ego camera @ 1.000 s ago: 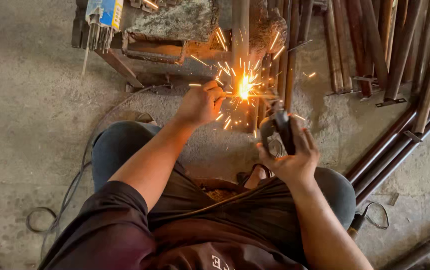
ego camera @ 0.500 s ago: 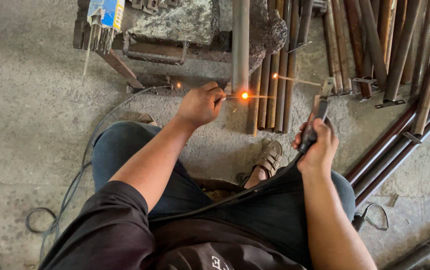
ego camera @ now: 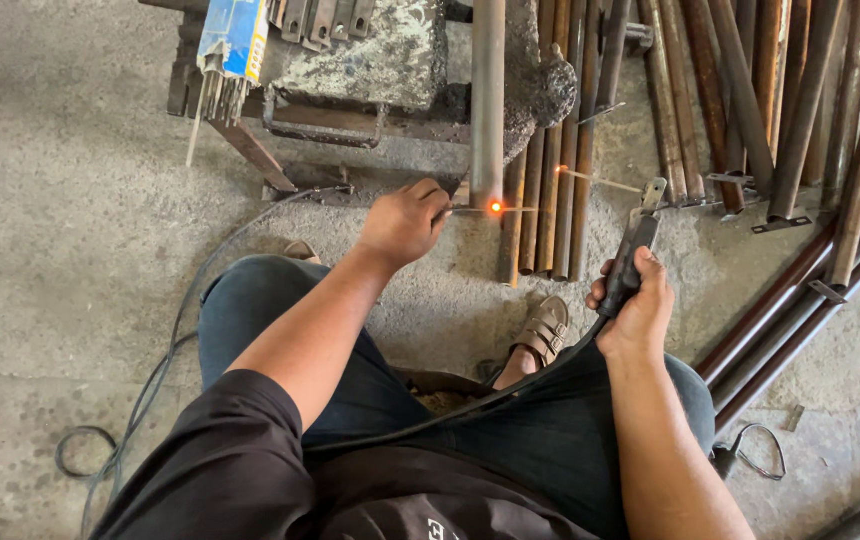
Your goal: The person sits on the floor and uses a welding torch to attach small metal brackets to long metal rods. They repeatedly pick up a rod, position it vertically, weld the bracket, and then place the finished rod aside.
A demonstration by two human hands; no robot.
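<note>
The steel pipe [ego camera: 488,100] lay with its long axis running straight away from the person, its near end resting on the concrete floor [ego camera: 70,200] and its far end cut off by the top edge of the view. A small orange glowing spot [ego camera: 495,207] sat on that near end. A thin metal piece [ego camera: 510,209] lay crosswise against it, pointing left to right.

The left hand [ego camera: 405,222] was closed in a pinch on the left tip of that thin piece, fingers curled tight; what the fingertips gripped was too small to make out clearly. The right hand [ego camera: 635,305] was wrapped in a full fist around the dark handle of the electrode holder [ego camera: 635,245], which pointed up and away, tilted slightly right. A welding rod [ego camera: 600,181] jutted leftward from its clamp, its tip just beside the rusty rods [ego camera: 550,150] lying parallel to the pipe. The black cable [ego camera: 490,395] ran from the handle across the person's lap.

A sandalled foot [ego camera: 542,330] showed between the knees, partly hidden. To the right, more long pipes [ego camera: 800,290] ran off the frame. At upper left a packet of electrodes [ego camera: 232,40] leaned on a metal stand [ego camera: 320,115], only partly visible.
</note>
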